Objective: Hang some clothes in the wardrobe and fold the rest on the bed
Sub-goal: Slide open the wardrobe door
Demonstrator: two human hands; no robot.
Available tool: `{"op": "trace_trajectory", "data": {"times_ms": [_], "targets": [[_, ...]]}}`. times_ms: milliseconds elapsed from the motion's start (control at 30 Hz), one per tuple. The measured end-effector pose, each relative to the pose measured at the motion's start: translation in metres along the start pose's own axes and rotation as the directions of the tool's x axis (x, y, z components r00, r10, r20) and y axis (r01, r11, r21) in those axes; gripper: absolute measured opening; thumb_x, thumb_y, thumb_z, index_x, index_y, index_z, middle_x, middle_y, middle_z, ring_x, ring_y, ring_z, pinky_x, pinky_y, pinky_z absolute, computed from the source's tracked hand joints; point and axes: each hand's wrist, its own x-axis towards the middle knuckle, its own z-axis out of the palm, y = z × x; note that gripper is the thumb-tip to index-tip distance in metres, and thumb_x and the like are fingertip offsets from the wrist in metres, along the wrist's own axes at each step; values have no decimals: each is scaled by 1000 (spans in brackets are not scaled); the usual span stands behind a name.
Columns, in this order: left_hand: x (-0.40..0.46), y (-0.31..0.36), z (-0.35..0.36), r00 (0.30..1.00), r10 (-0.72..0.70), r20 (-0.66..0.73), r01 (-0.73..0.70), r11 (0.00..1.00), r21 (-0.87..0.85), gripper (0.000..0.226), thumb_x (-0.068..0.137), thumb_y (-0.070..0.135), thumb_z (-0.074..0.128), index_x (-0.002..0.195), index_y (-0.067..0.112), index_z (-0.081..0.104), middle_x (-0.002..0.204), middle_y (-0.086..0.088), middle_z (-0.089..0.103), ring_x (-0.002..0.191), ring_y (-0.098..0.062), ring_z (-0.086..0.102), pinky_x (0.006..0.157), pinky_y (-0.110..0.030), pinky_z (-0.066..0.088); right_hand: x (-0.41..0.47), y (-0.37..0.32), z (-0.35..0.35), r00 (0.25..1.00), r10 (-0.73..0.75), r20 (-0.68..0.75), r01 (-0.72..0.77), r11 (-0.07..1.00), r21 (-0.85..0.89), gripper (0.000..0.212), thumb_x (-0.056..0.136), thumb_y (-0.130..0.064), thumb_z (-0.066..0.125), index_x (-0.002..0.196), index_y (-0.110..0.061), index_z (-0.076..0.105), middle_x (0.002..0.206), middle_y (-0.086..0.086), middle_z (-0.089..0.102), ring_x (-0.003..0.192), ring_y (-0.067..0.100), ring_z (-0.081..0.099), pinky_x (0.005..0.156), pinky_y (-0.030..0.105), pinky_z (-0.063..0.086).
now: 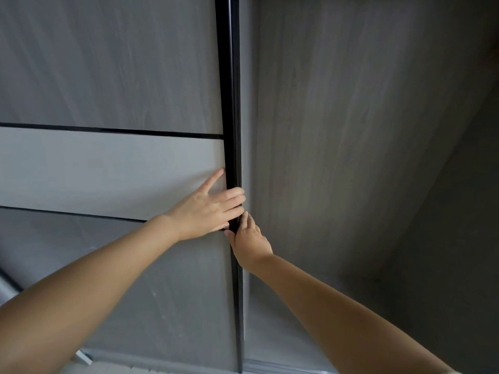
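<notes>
Seeing both hands on the wardrobe door (pixel 113 168) centre-frame; left hand (pixel 208 210) fingers curled round its black edge strip (pixel 231 103); right hand (pixel 249 244) gripping same strip just below, touching.

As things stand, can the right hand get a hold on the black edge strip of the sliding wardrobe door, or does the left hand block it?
Probably yes. The right hand already touches the black edge strip just below the left hand, whose fingers wrap it higher up.
</notes>
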Motion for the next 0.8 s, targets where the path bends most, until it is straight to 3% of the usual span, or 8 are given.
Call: {"op": "trace_trajectory", "data": {"times_ms": [200,300,400,600,667,733,800], "targets": [[0,2,0,999,-16,35,17,999,-30,47,74,44,74,106,11,62,119,-7,58,128,-23,37,110,-67,8,-11,16,-15,996,-55,74,57,998,-25,67,103,-46,25,153,-10,-1,161,6,2,146,27,14,112,46,29],[0,10,-5,995,-66,75,67,998,-14,49,75,46,72,108,11,63,131,-10,56,136,-23,31,111,-67,3,-18,40,-21,998,-13,61,13,1000,1,65,102,-44,28,154,-14,3,161,8,5,145,30,16,113,47,29],[2,19,-12,988,-105,113,109,994,-22,48,76,45,68,110,12,66,140,-12,51,141,-23,29,113,-62,2,-23,67,-28,999,45,14,-45,999,0,61,102,-42,31,153,-18,9,158,8,13,141,31,25,106,46,37],[63,53,-28,993,-115,38,121,926,-359,33,78,34,64,104,14,69,119,-10,64,123,-26,54,115,-55,21,-43,120,-60,983,148,-110,-151,988,-16,49,101,-34,36,146,-19,28,149,8,30,133,31,35,102,42,40],[101,69,-33,986,-141,89,167,860,-483,30,80,31,65,105,15,68,111,-6,64,114,-24,58,114,-52,25,-56,138,-76,971,194,-137,-199,980,-27,45,100,-31,36,142,-15,36,145,10,35,131,32,37,102,42,40],[145,88,-38,962,-150,227,265,714,-648,32,88,31,57,117,18,62,117,-2,60,116,-22,53,115,-43,23,-79,164,-91,942,280,-185,-290,956,-30,40,99,-28,37,135,-13,45,139,11,42,128,32,41,100,41,42],[176,105,-36,928,-127,349,357,564,-745,32,94,33,48,123,21,55,121,-1,57,118,-21,50,105,-35,31,-103,184,-103,916,345,-205,-358,933,-32,37,98,-26,37,129,-11,51,133,12,46,125,32,44,97,41,44]]}}
